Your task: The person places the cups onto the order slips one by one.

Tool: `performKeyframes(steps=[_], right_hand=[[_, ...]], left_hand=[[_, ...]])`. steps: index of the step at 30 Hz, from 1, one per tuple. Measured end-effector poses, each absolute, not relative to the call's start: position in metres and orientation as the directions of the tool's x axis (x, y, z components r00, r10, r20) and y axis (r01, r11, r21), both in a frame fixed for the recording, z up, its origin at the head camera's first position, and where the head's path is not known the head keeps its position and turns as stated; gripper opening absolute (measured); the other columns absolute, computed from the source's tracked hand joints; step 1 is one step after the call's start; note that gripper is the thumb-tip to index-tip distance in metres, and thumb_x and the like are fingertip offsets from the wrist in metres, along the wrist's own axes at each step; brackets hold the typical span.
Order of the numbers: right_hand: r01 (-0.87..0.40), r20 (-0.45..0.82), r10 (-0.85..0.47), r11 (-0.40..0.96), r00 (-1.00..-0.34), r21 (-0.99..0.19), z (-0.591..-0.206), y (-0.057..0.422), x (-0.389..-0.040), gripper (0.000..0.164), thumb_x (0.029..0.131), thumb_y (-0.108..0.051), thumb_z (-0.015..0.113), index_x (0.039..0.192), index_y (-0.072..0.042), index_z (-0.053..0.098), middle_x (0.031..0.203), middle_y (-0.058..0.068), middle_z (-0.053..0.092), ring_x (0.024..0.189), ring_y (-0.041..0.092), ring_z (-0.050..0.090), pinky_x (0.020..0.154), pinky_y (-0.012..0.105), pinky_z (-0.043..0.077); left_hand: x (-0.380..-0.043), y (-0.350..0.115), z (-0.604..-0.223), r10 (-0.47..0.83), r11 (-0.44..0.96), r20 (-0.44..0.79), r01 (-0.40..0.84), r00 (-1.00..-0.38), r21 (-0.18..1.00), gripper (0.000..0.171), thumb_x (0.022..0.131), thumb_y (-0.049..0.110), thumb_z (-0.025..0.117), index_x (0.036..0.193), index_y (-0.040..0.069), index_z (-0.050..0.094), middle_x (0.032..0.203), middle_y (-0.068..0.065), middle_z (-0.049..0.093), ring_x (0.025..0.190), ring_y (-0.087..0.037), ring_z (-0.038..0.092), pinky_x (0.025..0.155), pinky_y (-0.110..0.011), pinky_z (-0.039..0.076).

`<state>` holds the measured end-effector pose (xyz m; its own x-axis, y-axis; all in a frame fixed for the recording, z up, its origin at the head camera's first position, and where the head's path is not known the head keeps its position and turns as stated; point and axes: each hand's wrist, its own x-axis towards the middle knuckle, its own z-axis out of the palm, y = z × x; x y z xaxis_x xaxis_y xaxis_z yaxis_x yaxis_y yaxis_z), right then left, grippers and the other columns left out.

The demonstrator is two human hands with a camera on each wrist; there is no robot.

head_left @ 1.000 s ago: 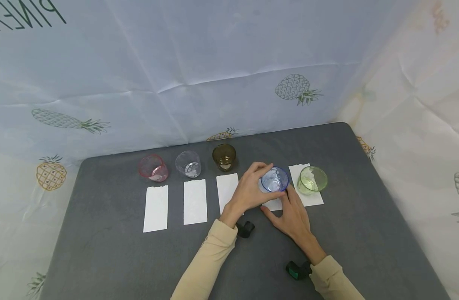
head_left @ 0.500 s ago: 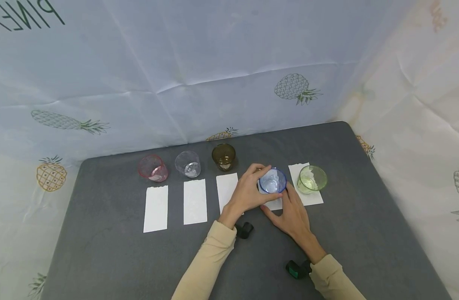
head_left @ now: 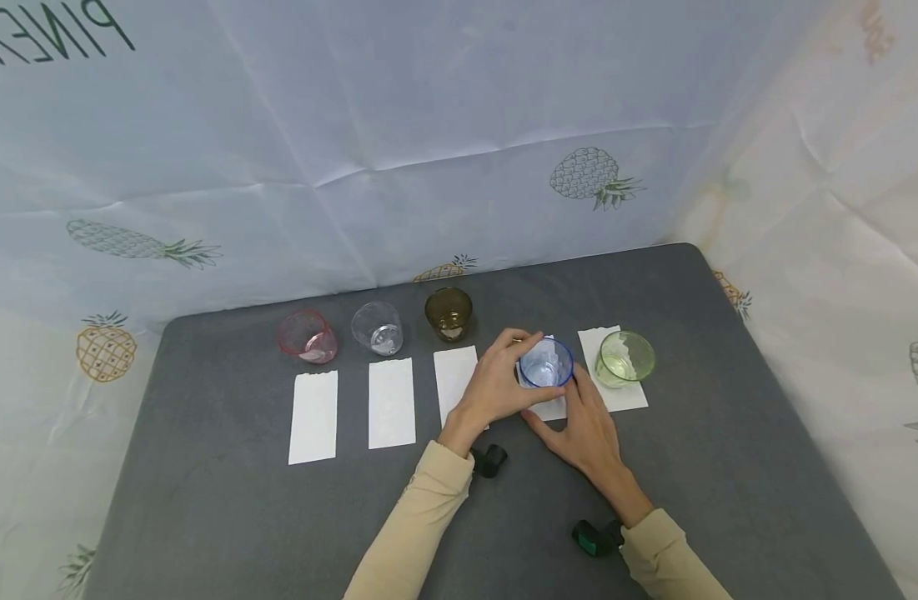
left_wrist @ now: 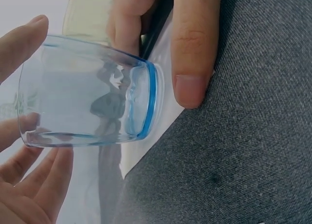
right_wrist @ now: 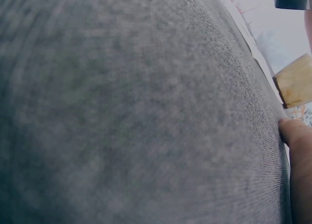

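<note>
A clear blue drinking glass (head_left: 546, 363) is gripped by my left hand (head_left: 496, 379), thumb on the near side and fingers on the far side of its upper part. In the left wrist view the blue base of the glass (left_wrist: 148, 102) is right at a white paper slip (left_wrist: 146, 153). Beside that slip (head_left: 550, 410) rests my right hand (head_left: 584, 425), its fingers extended along the right of the glass and its thumb spread apart. Its thumb (left_wrist: 192, 53) shows large in the left wrist view.
A green glass (head_left: 624, 360) stands on the rightmost paper (head_left: 629, 398). Along the back are a pink glass (head_left: 306, 337), a clear glass (head_left: 377, 328) and a brown glass (head_left: 448, 314), each behind a white slip. A patterned curtain (head_left: 398, 108) hangs behind the grey table (head_left: 226, 517).
The blue glass and my left hand have shifted slightly left and toward me, mostly in the first half second. My right hand has stayed almost still.
</note>
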<state>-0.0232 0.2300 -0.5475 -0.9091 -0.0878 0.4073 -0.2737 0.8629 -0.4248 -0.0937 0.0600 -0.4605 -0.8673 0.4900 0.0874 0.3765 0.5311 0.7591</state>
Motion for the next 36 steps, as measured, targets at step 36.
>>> performKeyframes(steps=[36], right_hand=[[-0.295, 0.435, -0.074, 0.834, -0.897, -0.466, -0.547, 0.230, -0.021, 0.096, 0.093, -0.073, 0.052, 0.140, 0.010, 0.052, 0.141, 0.031, 0.052, 0.125, 0.044, 0.055, 0.099, 0.059, 0.051]], left_hand=[[-0.093, 0.064, -0.489, 0.452, 0.382, 0.111, 0.304, -0.885, 0.873, 0.078, 0.077, 0.034, 0.090, 0.146, 0.019, 0.056, 0.143, -0.004, 0.057, 0.129, -0.022, 0.060, 0.108, -0.034, 0.053]])
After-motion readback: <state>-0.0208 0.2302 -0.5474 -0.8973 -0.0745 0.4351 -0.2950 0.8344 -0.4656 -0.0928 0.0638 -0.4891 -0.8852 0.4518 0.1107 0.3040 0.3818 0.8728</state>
